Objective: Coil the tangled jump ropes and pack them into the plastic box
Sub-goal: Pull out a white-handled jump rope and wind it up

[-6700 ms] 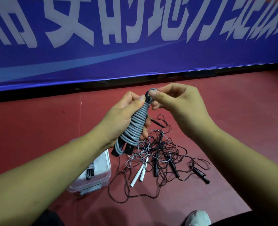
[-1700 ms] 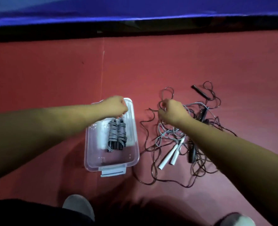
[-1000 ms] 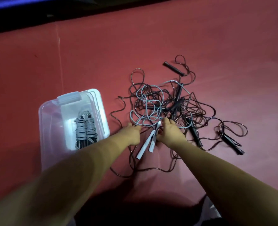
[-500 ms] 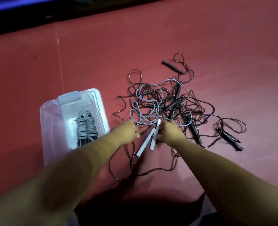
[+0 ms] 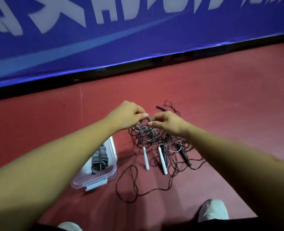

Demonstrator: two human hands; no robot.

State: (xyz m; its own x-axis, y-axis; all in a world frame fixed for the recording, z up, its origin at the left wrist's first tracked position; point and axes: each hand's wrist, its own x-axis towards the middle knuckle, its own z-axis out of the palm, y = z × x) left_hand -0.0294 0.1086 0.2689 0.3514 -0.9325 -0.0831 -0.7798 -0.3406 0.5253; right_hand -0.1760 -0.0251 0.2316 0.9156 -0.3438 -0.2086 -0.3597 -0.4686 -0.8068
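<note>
1. Fingers (image 5: 142, 115) of the left hand (image 5: 127, 115) curled, thumb and forefinger pinched on a loop at the top of the tangle (image 5: 148, 135).
2. Fingers of the right hand (image 5: 168, 123) likewise closed on strands just beside, tips of the two hands almost meeting. Which cord sits in which pinch too blurred to tell.
3. Grey and dark cords bunched up under both pinches, lower loops spread over the red floor (image 5: 229, 100).
4. Two white handles (image 5: 146, 157) below the hands, roughly parallel, free ends toward the camera. Black handle (image 5: 185, 155) to their right, another black handle (image 5: 161, 107) beyond the right hand.
5. One long dark loop (image 5: 129, 184) strayed out of the heap toward the near side, ending close to the plastic box (image 5: 112, 171).
6. Box on the floor just left of the tangle, open on top, far end hidden under the left forearm. Inside it, one coiled grey rope (image 5: 99, 160), wound tight.
7. Judged progress: early. One rope coiled and packed, all others knotted together outside the box. By the count of handles, at least two ropes left.
8. Step in hand, by the look of it: teasing a single cord free of the knot. After that, winding it into a coil and laying it beside the grey one, then the same again for the rest.
9. Farther out: pale shoe (image 5: 212, 210) at the lower edge, blue banner (image 5: 138, 39) along the far side of the floor.
</note>
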